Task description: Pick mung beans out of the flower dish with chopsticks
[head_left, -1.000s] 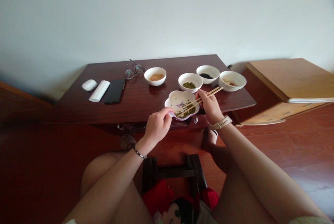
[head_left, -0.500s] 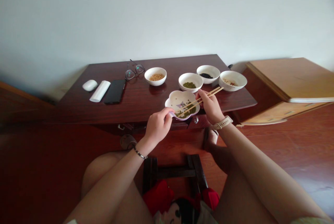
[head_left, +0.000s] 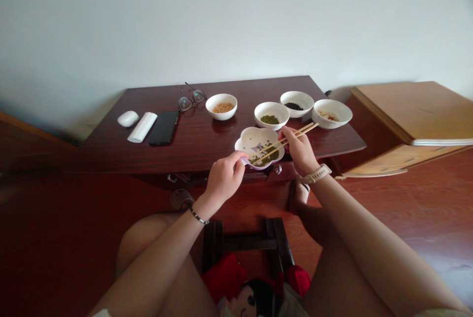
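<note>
The step in hand: we work a pair of chopsticks among the green beans in a flower-shaped dish. Clock directions below take the dish as centre, with 12 o'clock pointing away from us.

Hand state: the left hand is narrow, pinching the dish at its 9 o'clock rim. The right hand is narrow, holding the chopsticks, with their tips down at the beans. The dish sits at the near edge of the tabletop.

Next move: we judge that it calls for closing the tips gently on a bean while the left hand keeps the dish steady.

Surface: the tabletop is dark, polished reddish wood. A white bowl of tan grains stands at 11 o'clock, a white bowl of green beans at 12, a white bowl of black beans at 1, and a white bowl of pale bits at 2. Eyeglasses, a phone, a white tube and a white mouse lie from 10 to 9 o'clock.

Room: a white wall rises beyond the tabletop. A pale wooden cabinet stands at 3 o'clock. A dark wooden stool stands on the reddish wood floor at 6 o'clock.
</note>
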`<state>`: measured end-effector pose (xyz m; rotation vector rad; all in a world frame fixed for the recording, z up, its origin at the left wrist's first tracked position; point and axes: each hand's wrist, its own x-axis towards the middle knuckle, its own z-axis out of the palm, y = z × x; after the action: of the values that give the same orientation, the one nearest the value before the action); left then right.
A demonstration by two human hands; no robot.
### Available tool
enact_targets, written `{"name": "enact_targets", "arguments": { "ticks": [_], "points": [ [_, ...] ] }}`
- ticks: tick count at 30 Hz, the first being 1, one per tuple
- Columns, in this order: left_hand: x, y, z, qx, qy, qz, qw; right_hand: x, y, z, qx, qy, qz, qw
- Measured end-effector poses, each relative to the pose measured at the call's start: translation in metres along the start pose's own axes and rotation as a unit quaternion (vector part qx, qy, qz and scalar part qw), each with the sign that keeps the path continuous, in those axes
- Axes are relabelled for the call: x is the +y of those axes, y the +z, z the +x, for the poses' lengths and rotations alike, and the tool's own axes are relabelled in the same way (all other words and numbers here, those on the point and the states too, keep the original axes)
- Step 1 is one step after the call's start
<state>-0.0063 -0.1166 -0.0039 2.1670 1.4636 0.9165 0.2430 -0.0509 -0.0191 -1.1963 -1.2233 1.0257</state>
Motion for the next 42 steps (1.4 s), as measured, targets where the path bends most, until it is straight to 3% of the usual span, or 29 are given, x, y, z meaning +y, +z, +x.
{"name": "enact_targets", "arguments": {
  "ticks": [42],
  "points": [
    [-0.0002,0.0000,-0.0027,-0.007,0.010,0.000,1.000,-0.0011,0.0004,-0.0048,-0.002,0.001,-0.020,1.000]
  ]
}}
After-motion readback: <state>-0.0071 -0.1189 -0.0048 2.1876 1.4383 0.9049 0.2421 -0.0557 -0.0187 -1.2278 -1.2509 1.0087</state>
